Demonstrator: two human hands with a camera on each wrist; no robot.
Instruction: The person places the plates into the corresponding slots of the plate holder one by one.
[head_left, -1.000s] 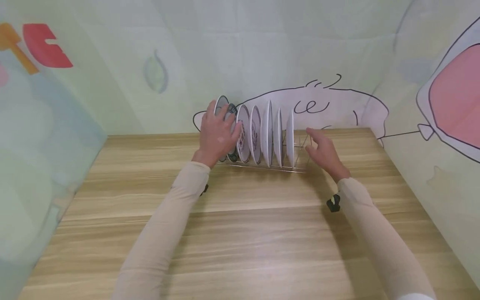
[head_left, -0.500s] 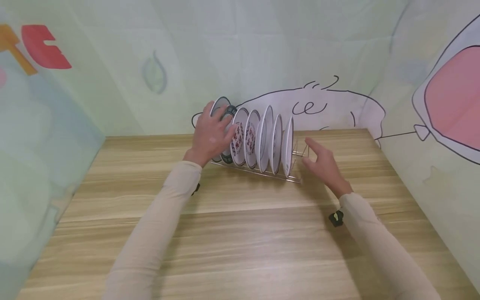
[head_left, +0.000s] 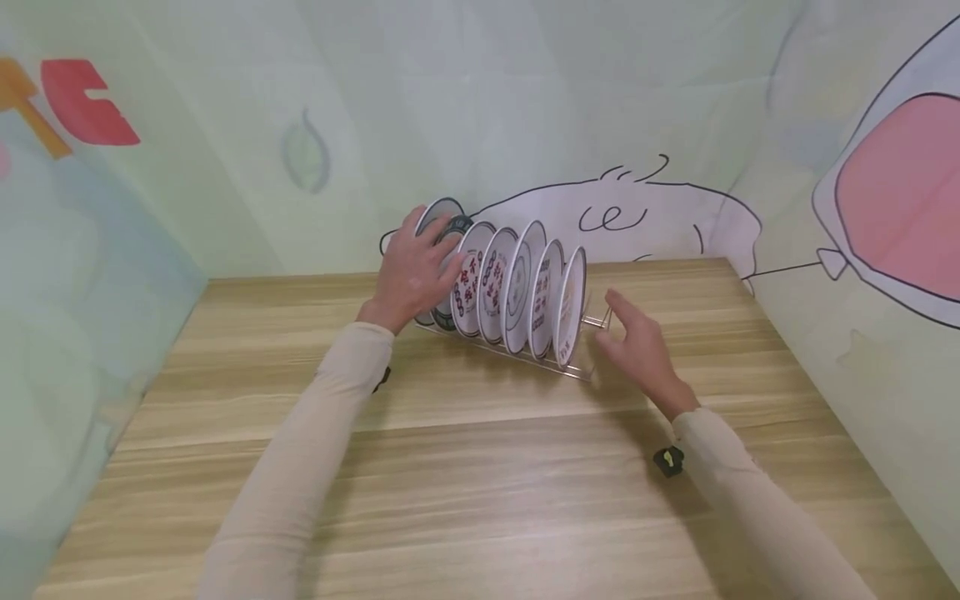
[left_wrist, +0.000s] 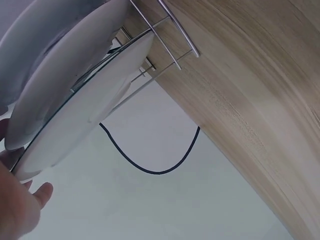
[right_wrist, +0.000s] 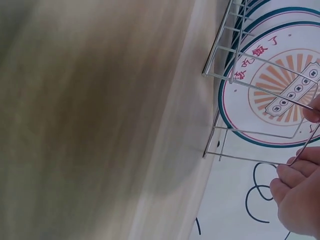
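Note:
A wire dish rack (head_left: 577, 372) holds a row of several round plates standing on edge. My left hand (head_left: 412, 271) grips the leftmost plates, its fingers over the rim of the end plate (head_left: 444, 205) and the green-patterned plate (head_left: 459, 223). Plate backs (left_wrist: 95, 95) and a thumb and fingertips show in the left wrist view. At the other end, my right hand (head_left: 640, 350) pinches the end wire of the rack. The right wrist view has this hand (right_wrist: 302, 192) beside the outermost plate (right_wrist: 245, 107), which bears red characters and an orange sunburst.
The rack rests on a wood-grain table (head_left: 480, 483), close to its back edge. Behind stands a pale printed cloth wall (head_left: 480, 108), and similar cloth walls (head_left: 870, 350) flank the table on both sides.
The rack has turned, its right end swinging toward me, so more of the plates' printed faces show. My right hand has moved back with that end; the left keeps its grip.

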